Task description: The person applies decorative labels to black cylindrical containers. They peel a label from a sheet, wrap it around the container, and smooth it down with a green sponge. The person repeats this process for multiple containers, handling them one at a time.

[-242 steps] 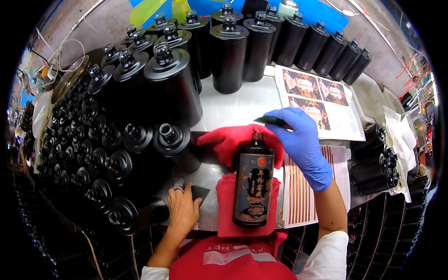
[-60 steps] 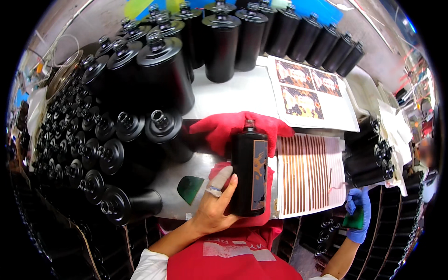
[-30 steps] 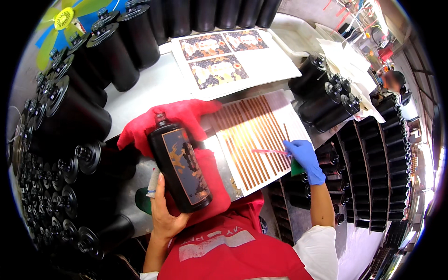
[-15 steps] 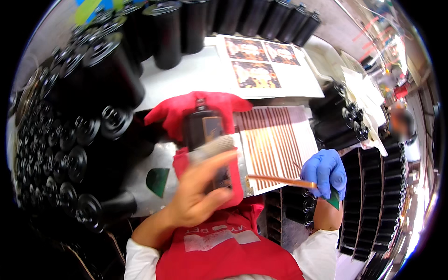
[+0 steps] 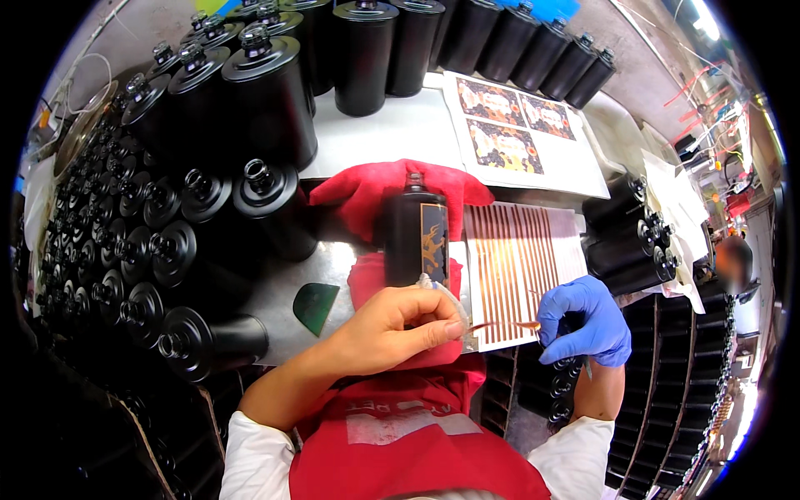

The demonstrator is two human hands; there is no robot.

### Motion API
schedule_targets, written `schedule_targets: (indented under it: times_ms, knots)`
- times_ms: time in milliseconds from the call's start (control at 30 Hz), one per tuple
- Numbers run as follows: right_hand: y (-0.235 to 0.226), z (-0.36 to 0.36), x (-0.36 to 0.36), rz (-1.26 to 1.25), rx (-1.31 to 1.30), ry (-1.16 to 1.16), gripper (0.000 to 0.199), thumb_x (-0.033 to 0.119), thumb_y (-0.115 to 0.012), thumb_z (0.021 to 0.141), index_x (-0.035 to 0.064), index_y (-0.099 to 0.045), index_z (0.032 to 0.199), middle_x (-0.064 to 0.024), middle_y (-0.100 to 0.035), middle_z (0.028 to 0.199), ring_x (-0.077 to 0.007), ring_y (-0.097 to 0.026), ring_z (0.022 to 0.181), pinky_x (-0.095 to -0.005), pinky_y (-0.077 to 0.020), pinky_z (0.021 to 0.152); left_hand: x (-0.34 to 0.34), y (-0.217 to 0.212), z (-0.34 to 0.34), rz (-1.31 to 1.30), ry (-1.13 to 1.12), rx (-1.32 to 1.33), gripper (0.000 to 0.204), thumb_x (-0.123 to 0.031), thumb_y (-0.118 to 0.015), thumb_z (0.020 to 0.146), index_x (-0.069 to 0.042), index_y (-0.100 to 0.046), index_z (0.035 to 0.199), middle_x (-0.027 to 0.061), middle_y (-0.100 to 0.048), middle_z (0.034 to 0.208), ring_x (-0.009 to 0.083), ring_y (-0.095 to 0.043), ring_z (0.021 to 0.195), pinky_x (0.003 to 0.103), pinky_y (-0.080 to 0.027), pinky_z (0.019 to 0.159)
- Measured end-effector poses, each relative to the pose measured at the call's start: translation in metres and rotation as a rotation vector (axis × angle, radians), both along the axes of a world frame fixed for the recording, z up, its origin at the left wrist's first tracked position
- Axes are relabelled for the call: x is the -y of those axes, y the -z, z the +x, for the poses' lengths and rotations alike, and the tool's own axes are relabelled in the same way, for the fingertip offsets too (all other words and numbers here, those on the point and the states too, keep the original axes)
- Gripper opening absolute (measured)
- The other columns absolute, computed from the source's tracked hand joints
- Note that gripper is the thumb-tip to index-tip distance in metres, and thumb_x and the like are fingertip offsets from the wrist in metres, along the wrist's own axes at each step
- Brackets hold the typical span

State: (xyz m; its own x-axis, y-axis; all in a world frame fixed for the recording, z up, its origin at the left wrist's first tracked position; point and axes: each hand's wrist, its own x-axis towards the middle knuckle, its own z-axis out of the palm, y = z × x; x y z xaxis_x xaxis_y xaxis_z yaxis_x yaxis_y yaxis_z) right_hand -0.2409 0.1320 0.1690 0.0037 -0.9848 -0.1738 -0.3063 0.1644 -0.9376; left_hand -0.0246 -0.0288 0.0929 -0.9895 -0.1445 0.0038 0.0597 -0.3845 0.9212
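My bare left hand is pinched at one end of a thin copper-coloured strip, with a whitish cloth wrap at its fingers. The strip's other end meets the curled fingers of my blue-gloved right hand. A black bottle lies on red cloth just beyond my left hand, neck pointing away; its dark panel has a gold pattern and edging. Under the strip lies a white sheet of copper stripes. Left of the cloth, a green flat scraper rests on the metal table.
Black bottles crowd the left side and the back. More lie at the right beside white paper. A printed picture sheet is at the back. Racks of black bottles fill the lower right.
My left hand has moved from over the bottle down to the strip's free end and pinched it. The strip now spans both hands. The whole view has shifted slightly.
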Motion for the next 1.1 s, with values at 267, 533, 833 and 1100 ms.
schedule_targets:
  times_ms: [267,533,833,1100]
  knots:
    - [-0.012,0.003,0.012,-0.12,0.131,-0.158,0.018,0.007,-0.081,0.065,0.0024,-0.068,0.077,-0.0048,-0.064,0.067,-0.0109,-0.057,0.054,-0.0225,-0.039,0.048,-0.017,-0.001,-0.03,-0.202,-0.05,-0.019,0.027,-0.025,-0.053,0.093,-0.002,-0.056,0.107,0.0014,-0.052,0.092,0.0093,-0.05,0.079,0.023,-0.041,0.072]
    - [-0.013,-0.02,0.0,-0.192,0.183,-0.168,0.016,0.004,-0.078,0.066,0.0009,-0.068,0.078,-0.0068,-0.067,0.072,-0.0116,-0.059,0.056,-0.0214,-0.0407,0.049,-0.016,0.006,-0.033,0.103,0.183,-0.059,0.03,-0.025,-0.052,0.095,0.001,-0.062,0.085,0.0049,-0.059,0.084,0.011,-0.053,0.081,0.025,-0.041,0.08]
    - [0.043,-0.019,-0.021,0.298,-0.385,0.097,0.032,0.01,-0.069,0.076,0.0099,-0.064,0.107,0.0043,-0.055,0.069,-0.0044,-0.044,0.057,-0.0208,-0.0386,0.055,0.012,-0.039,-0.001,-0.782,-0.297,-0.028,0.008,-0.006,-0.066,0.079,0.0,-0.065,0.076,0.005,-0.065,0.072,0.0123,-0.058,0.064,0.024,-0.043,0.061]
    - [0.057,-0.045,-0.051,0.279,-0.316,0.37,0.047,0.016,-0.079,0.066,0.0102,-0.064,0.111,0.0014,-0.062,0.086,-0.0063,-0.046,0.059,-0.0219,-0.041,0.057,0.011,-0.071,-0.029,-1.325,-0.029,-0.043,0.01,-0.015,-0.067,0.077,-0.007,-0.062,0.078,0.0073,-0.059,0.073,0.0262,-0.057,0.07,0.035,-0.044,0.06]
